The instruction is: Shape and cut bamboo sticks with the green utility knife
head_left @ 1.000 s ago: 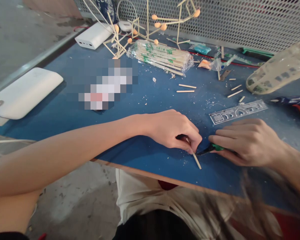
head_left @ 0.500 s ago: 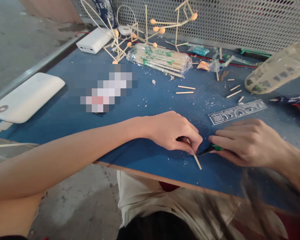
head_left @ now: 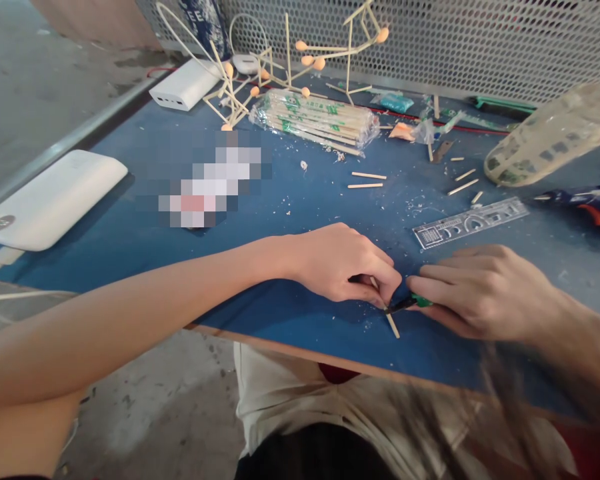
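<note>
a thin stick [head_left: 393, 326] is pinched between the thumb and forefinger of the left hand [head_left: 350, 263], with almost no gap left between the two fingertips; the other fingers are curled under. the lower end of the stick is left jutting out below these fingertips, slanted toward the near edge of the blue table [head_left: 280, 207]. by the right hand [head_left: 485, 293] a tool with a green handle [head_left: 422, 301] is gripped, the fingers being folded closely around it. its dark tip is pointed at the left fingertips and is set across the stick just below them; how firmly it is pressed cannot be told.

just beyond the right fingers a clear ruler [head_left: 473, 222] is laid. beyond the left fingers two short sticks [head_left: 367, 176] are placed side by side, and farther on a bag of sticks [head_left: 315, 119] is seen. behind that bag, frames made of sticks and orange balls [head_left: 319, 63] are stood. to the right of and beyond the right fingers, a glue gun [head_left: 593, 207] and a bottle [head_left: 545, 143] are found. well to the left of the left fingers, a white power bank [head_left: 55, 200] is rested, with a cable plugged in.
</note>
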A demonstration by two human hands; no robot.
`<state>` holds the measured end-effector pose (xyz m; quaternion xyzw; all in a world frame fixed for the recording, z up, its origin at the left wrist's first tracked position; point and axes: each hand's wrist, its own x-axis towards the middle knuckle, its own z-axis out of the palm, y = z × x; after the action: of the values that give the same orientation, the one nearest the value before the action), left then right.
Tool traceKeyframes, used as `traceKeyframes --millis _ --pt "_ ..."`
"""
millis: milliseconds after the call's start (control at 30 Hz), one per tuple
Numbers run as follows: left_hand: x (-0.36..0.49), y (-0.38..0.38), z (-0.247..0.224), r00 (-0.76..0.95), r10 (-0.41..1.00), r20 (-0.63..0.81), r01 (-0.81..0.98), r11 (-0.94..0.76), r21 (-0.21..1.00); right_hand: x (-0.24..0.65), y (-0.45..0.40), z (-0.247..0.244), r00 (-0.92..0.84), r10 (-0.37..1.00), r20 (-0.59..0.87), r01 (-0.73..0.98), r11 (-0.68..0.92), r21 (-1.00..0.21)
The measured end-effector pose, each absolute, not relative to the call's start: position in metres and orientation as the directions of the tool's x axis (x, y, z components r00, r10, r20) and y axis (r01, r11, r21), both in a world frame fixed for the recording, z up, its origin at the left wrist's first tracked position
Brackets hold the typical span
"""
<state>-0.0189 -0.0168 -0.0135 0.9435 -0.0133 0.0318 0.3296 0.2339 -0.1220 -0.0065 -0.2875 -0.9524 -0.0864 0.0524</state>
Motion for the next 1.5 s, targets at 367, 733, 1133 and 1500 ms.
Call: traceKeyframes --millis 367,733,1133,1500 --pt "-0.0201 -0.0165 -0.0144 0.998 -0.036 0.054 -0.061 -0.801 0.595 0.2309 -0.1226 -0.0058 -0.828 0.546 0.130 0.559 0.823 0.106" --pt "-0.0189 -0.0149 -0.0142 0.997 -0.050 0.051 -0.071 -0.811 0.581 0.2318 -0.1204 -0.0078 -0.846 0.512 0.145 0.530 0.838 0.132" --pt "-0.0193 -0.0160 -0.0127 0.998 -0.031 0.052 -0.056 -0.793 0.606 0.2295 -0.1199 -0.0054 -0.840 0.529 0.117 0.542 0.828 0.147" --pt "-0.0193 -0.0153 -0.0103 0.999 -0.033 0.021 -0.039 -0.771 0.636 0.2272 -0.1179 -0.0063 -0.846 0.521 0.112 0.532 0.838 0.122"
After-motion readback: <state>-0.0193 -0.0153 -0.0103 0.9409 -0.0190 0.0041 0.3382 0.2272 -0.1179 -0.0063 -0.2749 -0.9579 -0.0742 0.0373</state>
